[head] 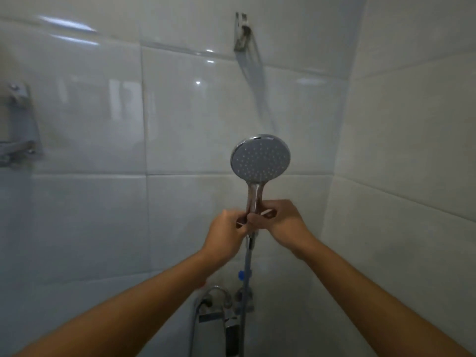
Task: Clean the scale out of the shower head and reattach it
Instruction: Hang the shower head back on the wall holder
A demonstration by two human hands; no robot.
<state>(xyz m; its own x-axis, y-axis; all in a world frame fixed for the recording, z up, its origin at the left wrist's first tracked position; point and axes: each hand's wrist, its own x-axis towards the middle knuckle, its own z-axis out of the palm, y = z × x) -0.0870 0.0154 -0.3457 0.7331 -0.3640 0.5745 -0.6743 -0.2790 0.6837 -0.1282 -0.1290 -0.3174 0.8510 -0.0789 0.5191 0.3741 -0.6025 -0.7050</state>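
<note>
both hands are working at the handle of the one shower head (260, 157), which is standing upright in front of the tiled wall (90, 130), well below the single wall bracket (241, 32); the left hand (226, 234) is pinching a thin pale stick (242, 223) beside the handle; the right hand (280, 222) is curling round the handle itself; the grip looks crowded, so the head may be slipping and swinging on its one hose (247, 266) toward the one tap (221, 313) below.
</note>
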